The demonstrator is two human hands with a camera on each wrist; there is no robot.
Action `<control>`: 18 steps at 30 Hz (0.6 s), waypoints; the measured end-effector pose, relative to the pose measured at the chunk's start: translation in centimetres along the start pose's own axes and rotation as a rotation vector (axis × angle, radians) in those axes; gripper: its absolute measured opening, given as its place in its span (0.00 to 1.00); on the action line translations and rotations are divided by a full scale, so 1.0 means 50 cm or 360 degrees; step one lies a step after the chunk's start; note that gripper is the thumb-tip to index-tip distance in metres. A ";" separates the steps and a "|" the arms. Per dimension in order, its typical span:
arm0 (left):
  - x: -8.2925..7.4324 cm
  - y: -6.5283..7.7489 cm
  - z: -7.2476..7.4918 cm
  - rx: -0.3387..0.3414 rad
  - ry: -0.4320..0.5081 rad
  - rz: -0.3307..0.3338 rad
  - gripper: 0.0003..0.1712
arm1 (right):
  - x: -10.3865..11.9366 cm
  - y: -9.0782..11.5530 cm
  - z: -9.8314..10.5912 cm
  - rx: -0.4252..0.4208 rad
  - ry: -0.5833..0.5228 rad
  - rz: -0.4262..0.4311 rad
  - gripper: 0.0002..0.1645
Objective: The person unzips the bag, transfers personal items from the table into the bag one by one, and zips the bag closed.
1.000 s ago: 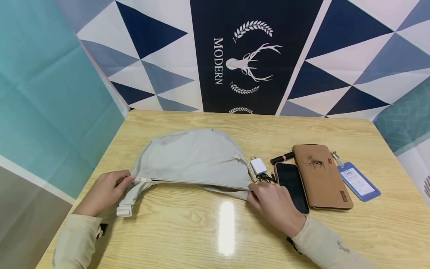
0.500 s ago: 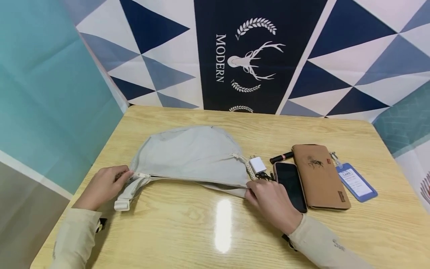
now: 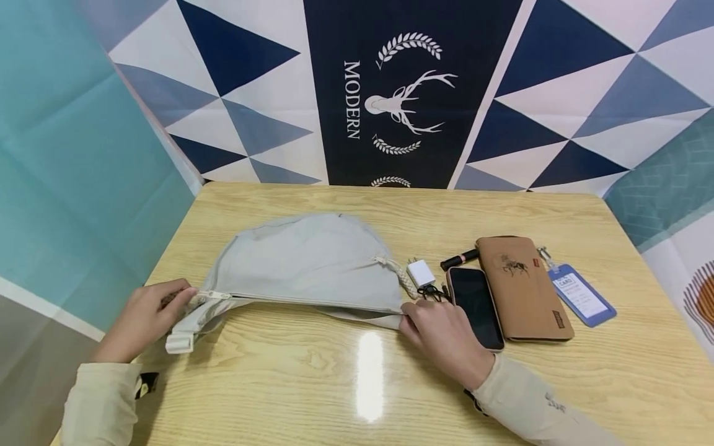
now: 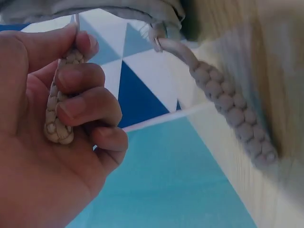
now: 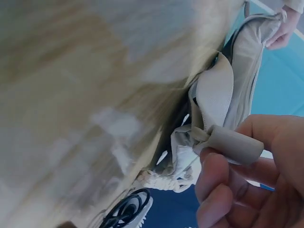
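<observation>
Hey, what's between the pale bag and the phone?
In the head view: braided zipper pull, white charger, black cable and, nearer the wearer, the right hand's grip on the bag.

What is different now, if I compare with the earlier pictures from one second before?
The left hand, pinching a braided cord, has moved slightly left; the strap buckle at that end of the bag shifted left too. Nothing was visibly released or newly taken. The right hand still grips the bag's other end, and the charger, phone, wallet and card holder stayed put.
</observation>
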State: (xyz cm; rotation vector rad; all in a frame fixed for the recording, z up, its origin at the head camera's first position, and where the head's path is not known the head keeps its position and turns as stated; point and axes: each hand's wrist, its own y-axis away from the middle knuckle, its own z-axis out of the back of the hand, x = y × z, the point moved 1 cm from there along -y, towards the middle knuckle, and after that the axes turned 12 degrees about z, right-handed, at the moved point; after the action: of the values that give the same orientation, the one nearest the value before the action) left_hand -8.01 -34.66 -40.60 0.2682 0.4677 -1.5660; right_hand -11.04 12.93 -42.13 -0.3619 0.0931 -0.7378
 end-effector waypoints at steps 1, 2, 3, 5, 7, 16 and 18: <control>0.004 -0.001 0.002 -0.0004 -0.0006 0.0011 0.13 | 0.000 -0.001 0.001 0.0005 -0.0006 -0.0004 0.13; 0.007 -0.001 0.003 -0.0012 -0.0014 0.0022 0.12 | 0.000 -0.001 0.002 0.0008 -0.0013 -0.0007 0.13; 0.010 -0.002 0.003 -0.0008 -0.0016 0.0037 0.12 | -0.001 -0.001 0.002 0.0015 -0.0018 -0.0012 0.13; 0.015 -0.003 -0.004 0.0019 -0.0003 0.0047 0.12 | -0.004 -0.001 0.003 0.0034 -0.0032 -0.0029 0.14; 0.015 -0.005 -0.012 0.0042 0.0021 0.0050 0.12 | -0.007 -0.002 0.004 0.0059 -0.0050 -0.0041 0.15; -0.024 -0.014 -0.011 0.0336 0.0009 0.0129 0.13 | -0.007 -0.007 0.003 0.0064 -0.0084 -0.0022 0.12; -0.042 -0.016 -0.009 0.0401 -0.0022 0.0130 0.09 | -0.007 -0.006 0.004 0.0054 -0.0071 -0.0022 0.12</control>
State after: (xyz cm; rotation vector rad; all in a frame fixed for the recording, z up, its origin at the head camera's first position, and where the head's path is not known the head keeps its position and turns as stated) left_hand -8.76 -32.57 -39.94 0.4635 0.2450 -1.5454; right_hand -11.47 13.03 -41.85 -0.3470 0.0360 -0.7436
